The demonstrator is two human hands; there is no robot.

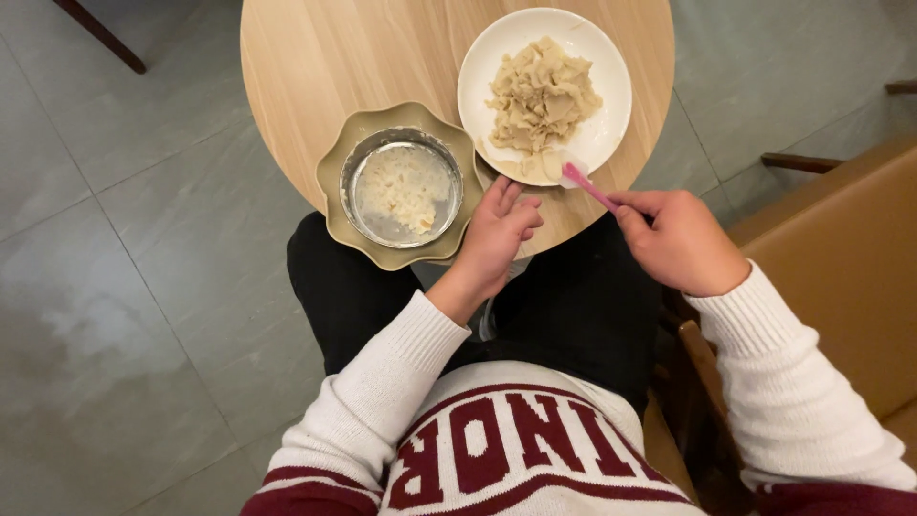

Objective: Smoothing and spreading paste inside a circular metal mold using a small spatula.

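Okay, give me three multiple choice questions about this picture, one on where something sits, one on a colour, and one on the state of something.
1. Where is the white plate relative to the metal bowl?
A. right
B. left
C. underneath

2. What colour is the spatula handle?
A. green
B. pink
C. black

3. What is the right hand doing?
A. lying flat
B. hanging empty
C. gripping the spatula

Answers: 1 A, the plate lies right of the bowl. 2 B, the handle shows pink. 3 C, the fingers close around the handle.
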